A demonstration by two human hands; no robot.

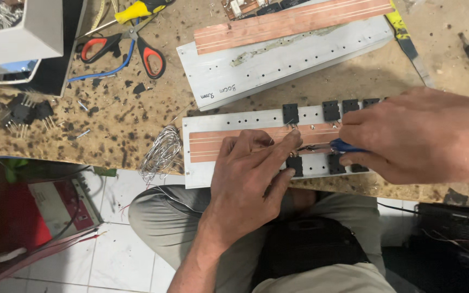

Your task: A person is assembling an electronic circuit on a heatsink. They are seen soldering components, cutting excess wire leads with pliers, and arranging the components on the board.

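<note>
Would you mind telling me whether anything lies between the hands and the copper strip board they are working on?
Nothing visible does: the left hand rests on the copper strip board, and the right hand brings a blue-handled tool onto it.

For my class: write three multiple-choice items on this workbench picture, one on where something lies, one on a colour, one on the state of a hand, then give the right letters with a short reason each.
1. Where do the scissors lie?
A. on the floor tiles
B. on the bench, at the far left, beyond the coil of wire
C. on the person's lap

2. What colour is the strip running along the near metal plate?
A. copper
B. green
C. black

3. What is the right hand doing?
A. resting flat and empty
B. holding the scissors
C. closed on a blue-handled tool

Answers: B, the red-and-black handles lie on the speckled benchtop above the wire; A, the strip is copper-coloured between rows of black components; C, the blue handle juts from its closed fingers toward the left hand.
</note>
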